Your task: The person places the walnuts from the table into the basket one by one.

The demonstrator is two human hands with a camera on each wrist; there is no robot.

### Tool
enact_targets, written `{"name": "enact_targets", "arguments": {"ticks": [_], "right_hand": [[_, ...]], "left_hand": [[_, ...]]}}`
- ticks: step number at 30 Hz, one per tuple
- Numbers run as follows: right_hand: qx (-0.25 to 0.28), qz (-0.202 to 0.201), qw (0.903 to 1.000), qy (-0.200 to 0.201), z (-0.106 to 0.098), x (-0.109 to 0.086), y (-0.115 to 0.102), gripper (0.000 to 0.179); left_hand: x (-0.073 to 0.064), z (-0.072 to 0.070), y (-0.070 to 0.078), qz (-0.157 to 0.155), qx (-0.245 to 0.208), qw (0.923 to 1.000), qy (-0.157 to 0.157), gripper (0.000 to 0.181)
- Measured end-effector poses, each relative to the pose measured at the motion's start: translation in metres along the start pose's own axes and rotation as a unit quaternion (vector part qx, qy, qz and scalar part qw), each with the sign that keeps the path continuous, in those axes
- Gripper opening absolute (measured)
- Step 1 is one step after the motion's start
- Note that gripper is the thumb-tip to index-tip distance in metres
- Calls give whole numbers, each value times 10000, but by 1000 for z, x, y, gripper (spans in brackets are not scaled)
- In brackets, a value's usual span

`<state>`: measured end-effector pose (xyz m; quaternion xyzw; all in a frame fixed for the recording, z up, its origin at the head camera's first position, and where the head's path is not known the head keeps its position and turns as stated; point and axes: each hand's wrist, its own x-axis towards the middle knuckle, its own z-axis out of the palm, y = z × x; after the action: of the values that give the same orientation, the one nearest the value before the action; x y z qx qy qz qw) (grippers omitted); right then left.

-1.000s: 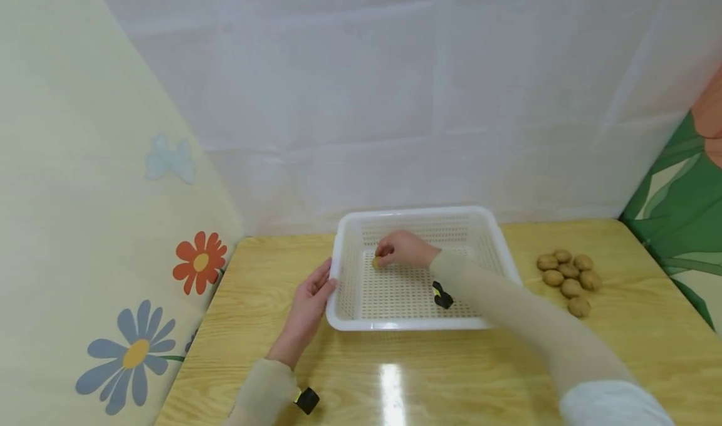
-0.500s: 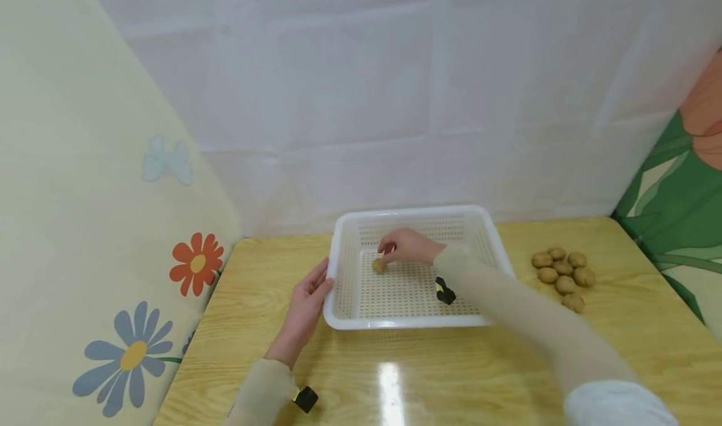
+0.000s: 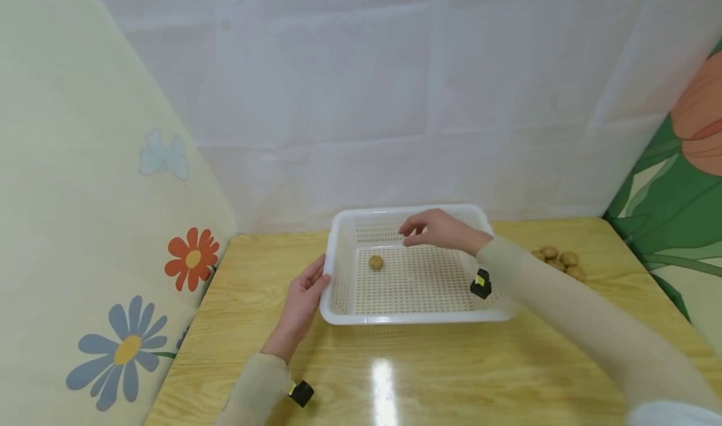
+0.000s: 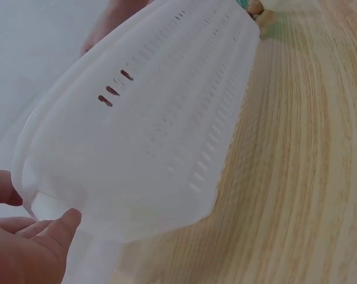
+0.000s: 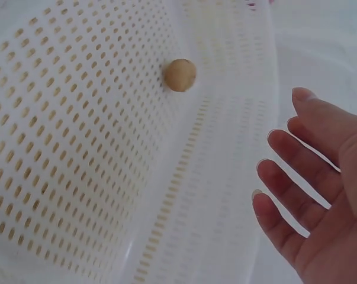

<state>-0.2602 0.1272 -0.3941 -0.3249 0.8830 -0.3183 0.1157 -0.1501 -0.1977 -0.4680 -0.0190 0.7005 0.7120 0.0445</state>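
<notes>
A white perforated plastic basket (image 3: 417, 318) stands on the wooden table, with one walnut (image 3: 376, 262) lying on its floor toward the left side. My left hand (image 3: 299, 304) holds the basket by its left rim; in the left wrist view the thumb lies on the outer wall under the rim (image 4: 45, 195). Over the back of the basket hovers my right hand (image 3: 442, 230), its fingers loosely bent and nothing between them. The right wrist view has the same walnut (image 5: 180, 75) in the basket, apart from the right hand (image 5: 320, 183).
Several walnuts (image 3: 568, 259) sit in a pile on the table (image 3: 451, 376) right of the basket, partly hidden by the right forearm. Behind the table hangs a white cloth (image 3: 338, 100). Patterned panels flank both sides. Each wrist carries a small black camera (image 3: 481, 284).
My right hand has let go of the walnut, which rests on the basket floor, and has risen away to the right. My left hand keeps its place on the rim.
</notes>
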Motion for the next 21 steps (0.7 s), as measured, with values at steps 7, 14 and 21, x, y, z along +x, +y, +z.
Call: {"name": "enact_targets", "arguments": {"ticks": [7, 14, 21], "right_hand": [[-90, 149, 9983, 556, -22, -44, 8, 28], [-131, 546, 9940, 941, -33, -95, 27, 29], [-231, 1162, 9861, 1161, -39, -148, 43, 32]], "left_hand": [[3, 1, -1, -26, -12, 10000, -34, 56], [3, -1, -2, -59, -45, 10000, 12, 57], [2, 0, -2, -83, -224, 9997, -37, 56]]}}
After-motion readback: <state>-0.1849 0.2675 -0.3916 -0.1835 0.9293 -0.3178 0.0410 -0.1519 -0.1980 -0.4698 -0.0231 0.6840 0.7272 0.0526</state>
